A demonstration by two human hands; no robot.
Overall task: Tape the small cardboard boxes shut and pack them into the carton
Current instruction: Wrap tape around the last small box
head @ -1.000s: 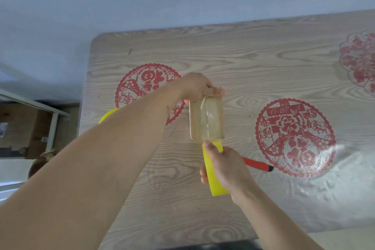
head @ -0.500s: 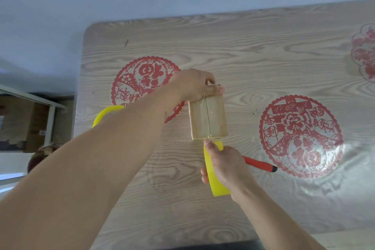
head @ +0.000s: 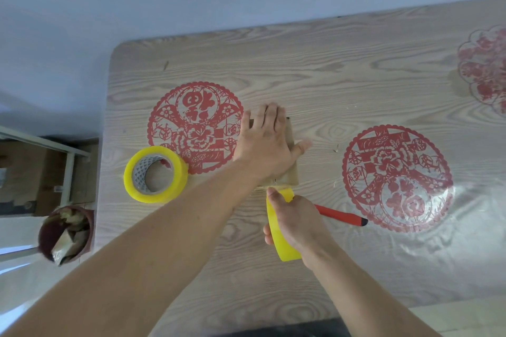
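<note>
Currently left hand [head: 264, 142] lies flat, fingers straight, pressing the small cardboard box [head: 290, 172] onto the table [head: 342, 85] near centre. Right hand [head: 297, 223], at 6 o'clock of the box, grips a yellow tape roll [head: 284, 246]. Second tape roll [head: 155, 174] lies at 9 o'clock of the box. Red-handled tool [head: 341, 217] at 4 o'clock.

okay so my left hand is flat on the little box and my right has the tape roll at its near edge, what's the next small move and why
Probably draw the tape roll in your right hand back toward you to tighten the strip. It sits right at the near edge of the small box, your left hand already presses flat on top, and the red-handled cutter lies beside your right hand for the cut.
</note>
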